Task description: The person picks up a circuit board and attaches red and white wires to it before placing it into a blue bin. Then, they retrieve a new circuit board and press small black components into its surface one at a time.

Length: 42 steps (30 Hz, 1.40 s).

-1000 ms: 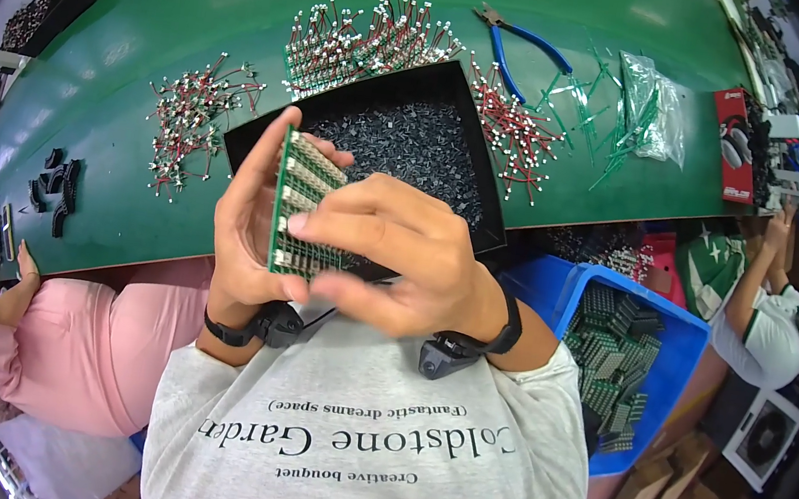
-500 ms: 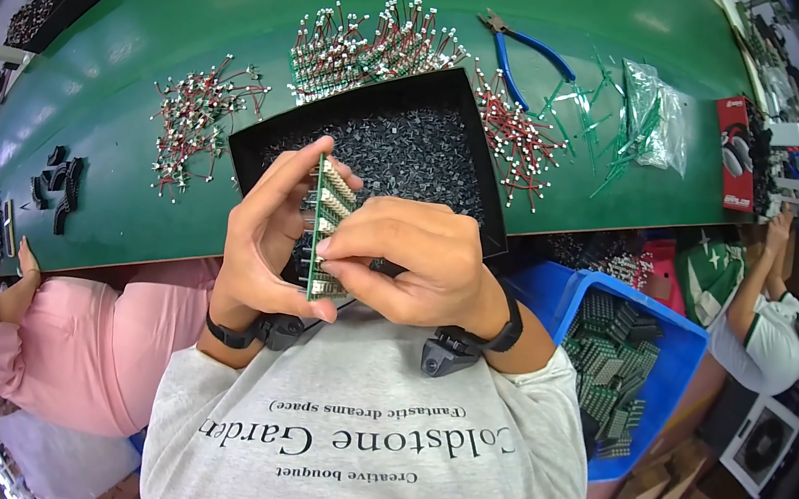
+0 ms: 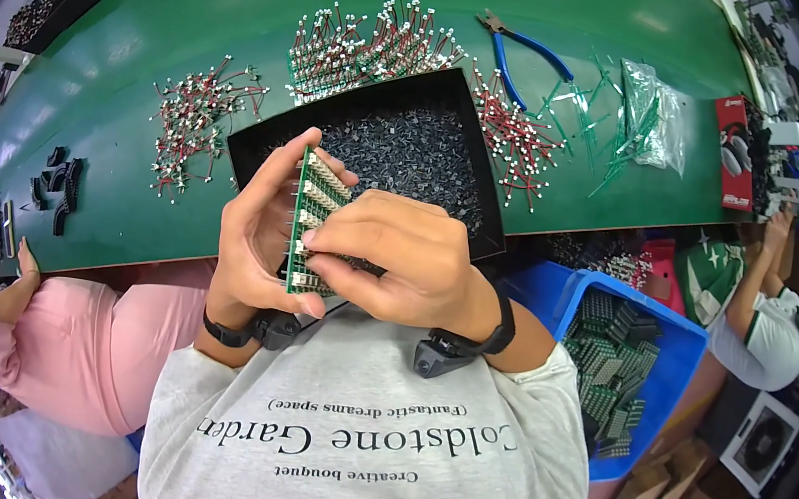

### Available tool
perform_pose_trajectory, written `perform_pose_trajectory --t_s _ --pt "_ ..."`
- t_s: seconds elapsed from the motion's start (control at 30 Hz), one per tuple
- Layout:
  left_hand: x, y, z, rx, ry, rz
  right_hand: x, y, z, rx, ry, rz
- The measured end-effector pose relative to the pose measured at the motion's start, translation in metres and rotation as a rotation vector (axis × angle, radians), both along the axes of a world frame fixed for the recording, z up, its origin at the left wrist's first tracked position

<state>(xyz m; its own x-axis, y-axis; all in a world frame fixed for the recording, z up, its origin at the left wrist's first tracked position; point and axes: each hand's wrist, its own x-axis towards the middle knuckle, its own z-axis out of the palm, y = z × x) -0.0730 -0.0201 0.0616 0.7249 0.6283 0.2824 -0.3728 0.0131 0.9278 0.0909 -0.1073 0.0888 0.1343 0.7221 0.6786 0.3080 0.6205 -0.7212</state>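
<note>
A green circuit board panel (image 3: 319,201) with rows of white connectors stands on edge above the near side of a black tray (image 3: 250,141). My left hand (image 3: 253,230) clasps it by its top and bottom edges, thumb below and fingers above. Thumb and forefinger of my right hand (image 3: 409,251) pinch together against the connector side, low on the panel. Whatever lies between those fingertips is too small to make out. Many small black pieces (image 3: 412,150) cover the tray's bottom, partly hidden by my hands.
Wired connector piles (image 3: 199,122) flank the tray, with wired boards (image 3: 370,49) behind. Blue-handled pliers (image 3: 539,48), green strips (image 3: 625,143) and a clear bag (image 3: 668,123) lie right. A blue bin (image 3: 680,377) of boards stands beside me. A pink-clothed person (image 3: 89,345) sits left.
Both hands and the panel have shifted slightly left. The panel has turned so that more of its connector side shows. My right fingertips remain at its lower part.
</note>
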Motion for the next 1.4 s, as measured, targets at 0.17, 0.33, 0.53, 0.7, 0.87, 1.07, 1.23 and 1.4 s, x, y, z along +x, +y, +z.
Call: perform_pose_trajectory --t_s 0.17,0.33,0.53,0.7,0.87,1.07,1.23,1.4 --pt "0.000 0.001 0.000 -0.034 -0.031 0.019 0.002 0.001 -0.004 -0.025 0.016 0.035" --pt "0.000 0.000 0.003 -0.081 -0.073 -0.008 0.011 -0.006 0.001 -0.127 0.071 0.090" --pt "0.000 -0.001 0.005 -0.056 -0.039 0.082 0.014 -0.003 0.000 -0.130 0.013 0.092" --pt "0.002 -0.005 0.009 -0.076 -0.018 0.105 0.006 -0.006 -0.004 -0.176 0.054 0.100" --pt "-0.002 -0.007 0.013 -0.221 -0.036 0.184 0.020 -0.008 -0.006 -0.293 0.064 0.072" --pt "0.000 -0.002 0.002 -0.133 -0.090 0.140 0.006 -0.006 -0.011 -0.219 0.000 0.128" --pt "0.000 -0.004 0.006 -0.124 -0.082 0.137 0.015 -0.011 -0.008 -0.243 0.040 0.098" --pt "-0.004 -0.001 0.008 -0.178 -0.058 0.191 0.018 -0.012 -0.007 -0.285 0.048 0.080"
